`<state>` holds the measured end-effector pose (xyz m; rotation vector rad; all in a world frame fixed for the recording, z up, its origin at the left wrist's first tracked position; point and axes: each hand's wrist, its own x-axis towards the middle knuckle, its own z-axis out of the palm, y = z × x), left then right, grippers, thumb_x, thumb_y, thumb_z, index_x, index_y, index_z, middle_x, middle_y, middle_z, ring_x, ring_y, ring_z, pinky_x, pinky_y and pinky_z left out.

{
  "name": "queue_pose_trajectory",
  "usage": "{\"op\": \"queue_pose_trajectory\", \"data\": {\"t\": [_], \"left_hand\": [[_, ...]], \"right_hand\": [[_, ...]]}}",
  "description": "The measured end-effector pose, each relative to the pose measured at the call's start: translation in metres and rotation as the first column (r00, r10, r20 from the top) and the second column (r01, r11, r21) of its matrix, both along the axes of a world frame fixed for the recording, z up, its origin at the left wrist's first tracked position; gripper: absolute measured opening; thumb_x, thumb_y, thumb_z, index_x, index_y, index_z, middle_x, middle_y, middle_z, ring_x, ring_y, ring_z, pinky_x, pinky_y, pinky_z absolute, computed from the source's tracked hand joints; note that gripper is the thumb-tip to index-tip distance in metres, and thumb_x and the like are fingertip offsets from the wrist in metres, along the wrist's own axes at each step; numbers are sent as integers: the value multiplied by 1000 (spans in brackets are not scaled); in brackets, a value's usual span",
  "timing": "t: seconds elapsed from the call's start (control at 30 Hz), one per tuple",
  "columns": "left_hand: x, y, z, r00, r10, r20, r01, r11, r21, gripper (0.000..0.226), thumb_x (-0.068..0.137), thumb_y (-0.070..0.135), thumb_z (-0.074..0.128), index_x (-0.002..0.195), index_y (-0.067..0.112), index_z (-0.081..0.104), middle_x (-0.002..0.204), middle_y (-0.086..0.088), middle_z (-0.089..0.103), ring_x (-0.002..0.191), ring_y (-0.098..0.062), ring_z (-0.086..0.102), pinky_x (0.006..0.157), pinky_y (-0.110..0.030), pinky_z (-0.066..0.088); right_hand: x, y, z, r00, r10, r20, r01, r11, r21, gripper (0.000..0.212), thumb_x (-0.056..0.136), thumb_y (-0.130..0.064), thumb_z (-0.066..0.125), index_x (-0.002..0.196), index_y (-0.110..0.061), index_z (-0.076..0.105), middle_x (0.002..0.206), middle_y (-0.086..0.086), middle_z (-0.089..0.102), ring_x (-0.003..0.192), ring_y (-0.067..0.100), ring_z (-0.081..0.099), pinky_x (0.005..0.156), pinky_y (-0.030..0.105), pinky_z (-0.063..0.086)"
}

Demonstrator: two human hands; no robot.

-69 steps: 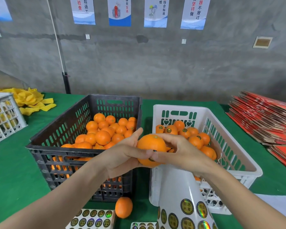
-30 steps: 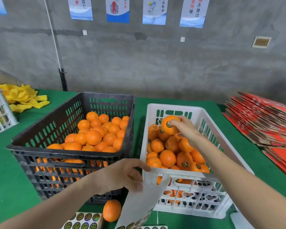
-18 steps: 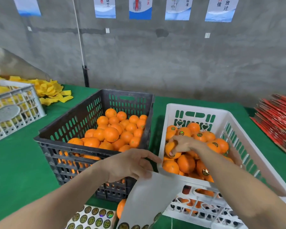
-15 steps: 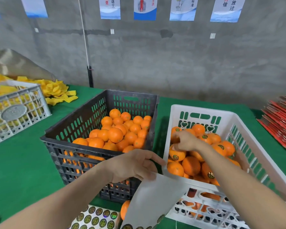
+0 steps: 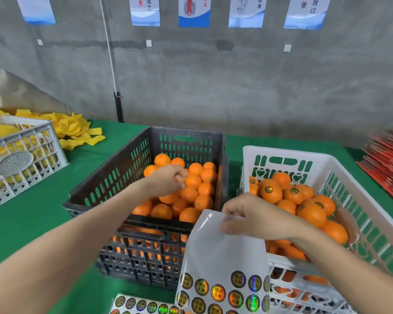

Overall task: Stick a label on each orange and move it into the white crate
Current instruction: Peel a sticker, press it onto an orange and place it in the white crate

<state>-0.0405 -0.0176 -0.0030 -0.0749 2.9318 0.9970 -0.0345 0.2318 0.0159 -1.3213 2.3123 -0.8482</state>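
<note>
Tabletop (image 5: 32,223) under green cloth fills the lower view and carries everything. The black crate (image 5: 114,182) sits at its middle, heaped with unlabelled oranges (image 5: 191,193). The white crate (image 5: 288,151) stands just beside it on the right and holds labelled oranges (image 5: 270,191) with round stickers on their skins. A grey lattice crate (image 5: 27,134) with yellow contents sits well apart at the left, with loose yellow strips (image 5: 73,128) behind it. A stack of red flat cartons (image 5: 386,162) lies at the far right edge. The right grip (image 5: 254,218) pinches the top edge of a label sheet (image 5: 222,257) in front of the white crate, and the sheet's lower rows of round foil labels hang toward the camera. The left grip (image 5: 166,182) is inside the black crate with its fingers curled down onto the heap; I cannot tell whether they close round a fruit. A second label sheet (image 5: 143,304) lies flat at the near edge.
</note>
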Motion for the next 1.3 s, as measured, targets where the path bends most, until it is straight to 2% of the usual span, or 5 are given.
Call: {"op": "queue_pose_trajectory", "data": {"t": [0.1,0.37,0.53,0.7,1.3], "left_hand": [[-40,-25,-24,970,-56,238,190,784,-590,56,89,5,58,141,16,40,134,-10,48,119,-28,50,93,-37,47],[-78,-46,-62,919,-74,388,327,695,-640,83,77,5,75,143,30,32,138,-9,36,118,-31,51,91,-38,51],[-67,-43,-32,995,16,103,-19,999,34,66,66,15,82,118,33,47,106,1,54,96,-20,58,79,-40,56],[-7,0,17,997,-45,69,-45,407,912,88,50,26,86,130,13,51,110,-11,71,93,-22,71,66,-34,58],[72,119,25,974,-201,109,-26,374,927,98,28,43,94,117,26,57,110,-6,71,105,-28,64,94,-47,45]], "right_hand": [[-6,-9,4,1000,2,24,-2,1000,-1,19,88,-20,66,71,-12,63,59,-10,54,55,0,49,51,16,37],[-10,-1,0,980,-102,173,112,992,-52,19,89,-17,65,71,-20,61,63,-8,61,55,3,53,50,14,37],[-6,10,1,968,-113,225,137,986,-93,22,91,-11,62,71,-22,60,60,-17,61,56,-5,54,53,9,38],[-5,28,6,960,-119,253,158,977,-140,19,91,-11,60,75,-21,62,62,-13,62,56,0,55,52,15,39],[1,64,10,800,-486,-353,243,799,-550,12,82,-13,71,93,-10,67,92,5,58,93,21,52,85,41,44]]}}
